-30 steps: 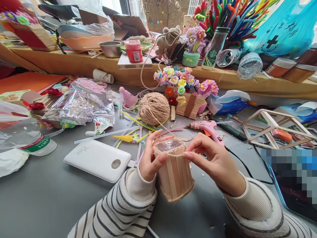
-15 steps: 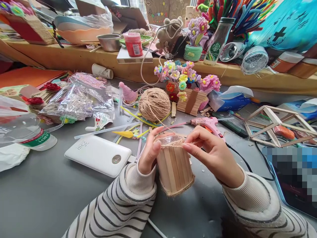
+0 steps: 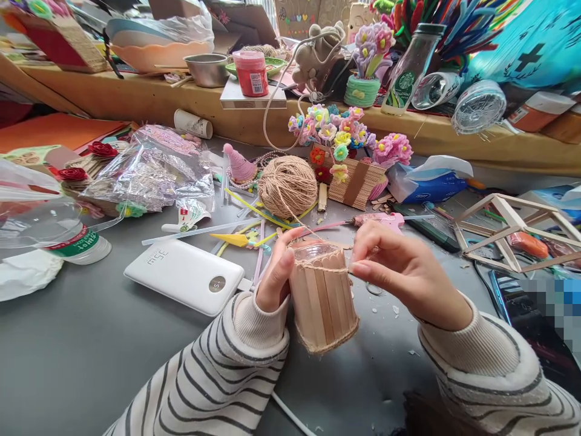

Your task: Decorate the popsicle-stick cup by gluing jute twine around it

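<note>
My left hand (image 3: 276, 272) is closed round the left side of a clear cup faced with wooden craft sticks (image 3: 323, 300), which is tilted above the table. Jute twine (image 3: 324, 268) runs across the sticks just below the rim, and a twine band edges the base. At the cup's upper right, my right hand (image 3: 393, 269) pinches the twine between thumb and forefinger. A strand leads from behind the rim back to the ball of jute twine (image 3: 288, 186). The far side of the cup is hidden.
A pink glue gun (image 3: 379, 220) lies behind my right hand. To the left is a white power bank (image 3: 185, 275); a phone (image 3: 535, 321) and a wooden stick frame (image 3: 517, 233) are at right. Fuzzy flowers (image 3: 336, 136) stand behind the ball.
My right hand has drawn slightly right, away from the rim, and the twine now shows across the sticks' front. The left hand keeps its hold. The whole view has shifted a little.
</note>
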{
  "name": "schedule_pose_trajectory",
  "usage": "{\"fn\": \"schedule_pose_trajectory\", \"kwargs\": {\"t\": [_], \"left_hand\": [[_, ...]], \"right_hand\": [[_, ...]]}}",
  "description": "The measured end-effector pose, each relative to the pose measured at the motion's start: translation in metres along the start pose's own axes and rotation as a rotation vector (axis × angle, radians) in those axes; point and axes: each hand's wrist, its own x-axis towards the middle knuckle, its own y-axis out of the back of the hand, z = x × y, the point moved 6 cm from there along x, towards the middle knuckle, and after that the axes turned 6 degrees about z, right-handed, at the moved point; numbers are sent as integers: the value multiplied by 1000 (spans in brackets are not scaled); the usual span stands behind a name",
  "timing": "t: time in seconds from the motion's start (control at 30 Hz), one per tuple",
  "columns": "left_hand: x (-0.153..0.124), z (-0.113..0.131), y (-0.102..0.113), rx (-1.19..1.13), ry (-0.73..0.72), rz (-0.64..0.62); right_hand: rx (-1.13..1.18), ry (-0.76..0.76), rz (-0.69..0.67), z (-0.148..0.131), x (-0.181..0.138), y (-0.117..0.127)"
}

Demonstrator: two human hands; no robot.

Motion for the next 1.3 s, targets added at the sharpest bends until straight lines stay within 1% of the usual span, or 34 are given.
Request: {"fn": "schedule_pose_trajectory", "kwargs": {"t": [0.2, 0.33, 0.43, 0.6, 0.67, 0.77, 0.9, 1.03, 1.2, 1.3], "left_hand": [[-2, 2, 0, 60, -24, -22], [0, 1, 2, 93, 2, -37], [3, 1, 2, 82, -7, -32], [5, 0, 3, 99, -60, 27], [6, -1, 3, 104, -76, 56], [7, 0, 3, 78, -77, 65], [8, 0, 4, 30, -35, 54], [7, -2, 6, -15, 36, 42], [6, -3, 5, -32, 76, -15], [5, -4, 5, -42, 100, -30]], "right_hand": [[-112, -15, 32, 5, 2, -5], [-77, -55, 53, 8, 3, -5], [-58, -82, 61, 10, 2, -6], [-39, -124, 91, 13, 1, -7], [-19, -159, 106, 16, 0, -7], [39, -215, 116, 20, 0, -8], [78, -232, 111, 22, 0, -8], [42, -210, 119, 21, -1, -6], [8, -161, 137, 17, 0, -3], [11, -160, 140, 17, 0, -4]]}}
